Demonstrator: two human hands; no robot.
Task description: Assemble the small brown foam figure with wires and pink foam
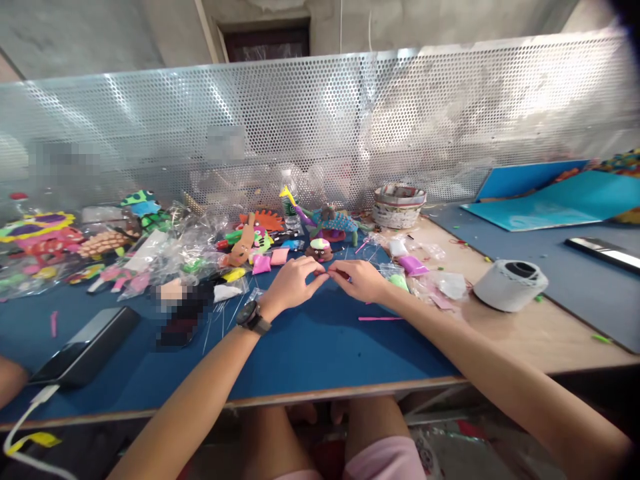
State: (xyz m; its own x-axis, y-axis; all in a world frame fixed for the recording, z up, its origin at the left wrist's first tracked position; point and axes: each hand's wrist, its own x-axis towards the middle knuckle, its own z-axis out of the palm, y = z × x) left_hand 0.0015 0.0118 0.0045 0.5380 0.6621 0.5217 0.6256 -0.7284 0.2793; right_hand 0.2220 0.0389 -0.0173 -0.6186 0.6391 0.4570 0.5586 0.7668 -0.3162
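Note:
My left hand (291, 285) and my right hand (361, 280) meet over the blue mat, fingertips pinched together. Between them shows a tiny reddish bit, too small to make out. Just beyond the fingertips sits a small brown clay figure (319, 254) with white eyes and a striped top. Pink clay packets (261, 264) lie past my left hand. A purple packet (414, 265) and a green packet (399, 281) are beside my right forearm. Below my right hand lies a thin pink stick (380, 319).
Clay animals (333, 221) and plastic wrappers crowd the back. A woven basket (399, 205) and white roll (511, 285) stand at right, near blue folders (545, 200). At left rests a power bank (93, 343) with a cable. A perforated metal screen (300, 113) closes off the back.

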